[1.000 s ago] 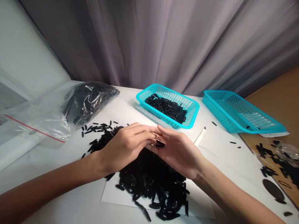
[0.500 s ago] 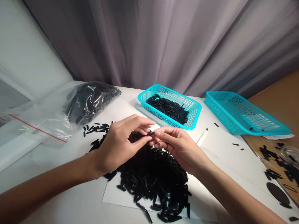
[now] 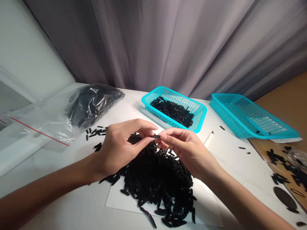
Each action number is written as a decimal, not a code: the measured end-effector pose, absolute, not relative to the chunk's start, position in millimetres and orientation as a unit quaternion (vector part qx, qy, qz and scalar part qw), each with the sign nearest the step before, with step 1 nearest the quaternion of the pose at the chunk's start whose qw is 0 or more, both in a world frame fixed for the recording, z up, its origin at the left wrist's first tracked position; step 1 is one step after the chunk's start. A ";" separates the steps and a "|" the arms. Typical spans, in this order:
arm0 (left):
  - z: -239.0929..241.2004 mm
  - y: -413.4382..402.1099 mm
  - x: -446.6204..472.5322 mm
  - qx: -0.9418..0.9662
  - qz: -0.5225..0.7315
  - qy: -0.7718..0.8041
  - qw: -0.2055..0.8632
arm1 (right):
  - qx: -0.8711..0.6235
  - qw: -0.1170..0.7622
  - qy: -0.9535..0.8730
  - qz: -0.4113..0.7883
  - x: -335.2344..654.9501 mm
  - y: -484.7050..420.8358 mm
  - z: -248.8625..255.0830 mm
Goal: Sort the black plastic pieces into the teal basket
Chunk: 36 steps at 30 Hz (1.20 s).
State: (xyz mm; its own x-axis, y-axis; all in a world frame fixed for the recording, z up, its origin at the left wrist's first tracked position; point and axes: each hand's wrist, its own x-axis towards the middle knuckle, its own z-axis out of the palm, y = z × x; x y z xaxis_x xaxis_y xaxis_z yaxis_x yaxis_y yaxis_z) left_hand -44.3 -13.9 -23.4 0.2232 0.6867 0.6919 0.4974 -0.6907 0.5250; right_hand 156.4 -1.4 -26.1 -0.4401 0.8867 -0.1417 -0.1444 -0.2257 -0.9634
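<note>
Between both hands, above the heap, is a small, narrow black piece [image 3: 156, 136]; its exact kind is too small to make out. My right hand [image 3: 185, 143] pinches its right end between thumb and fingertips. At its left end, the thumb and fingertips of my left hand [image 3: 124, 143] close on it, the forefinger arching above. Beneath them spreads a large heap of similar black pieces [image 3: 155, 179], lying partly on a white sheet of paper [image 3: 120, 199]. My hands and wrists hide the heap's far side.
A turquoise basket [image 3: 202, 119] holding many black pieces stands behind my hands. Another turquoise basket [image 3: 240, 123] is at the right, a clear bag [image 3: 93, 103] of black pieces at the left. A white pencil-like stick [image 3: 208, 140] and scattered black bits [image 3: 279, 179] lie rightward.
My left hand has shifted slightly left and its thumb and fingers have come closer to the piece's end. My right hand stays nearly in place, still pinching the piece.
</note>
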 end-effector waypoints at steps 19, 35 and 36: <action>-25.6 -12.0 -44.2 0.770 0.489 0.398 0.101 | -0.403 0.413 -0.397 0.714 160.6 8.7 -22.8; -41.7 -13.0 -36.3 0.861 0.385 0.318 0.094 | -0.264 0.371 -0.226 0.861 136.5 -10.0 -23.4; -42.4 -12.9 -36.3 0.860 0.389 0.317 0.092 | -0.256 0.364 -0.242 0.862 135.9 -11.4 -23.6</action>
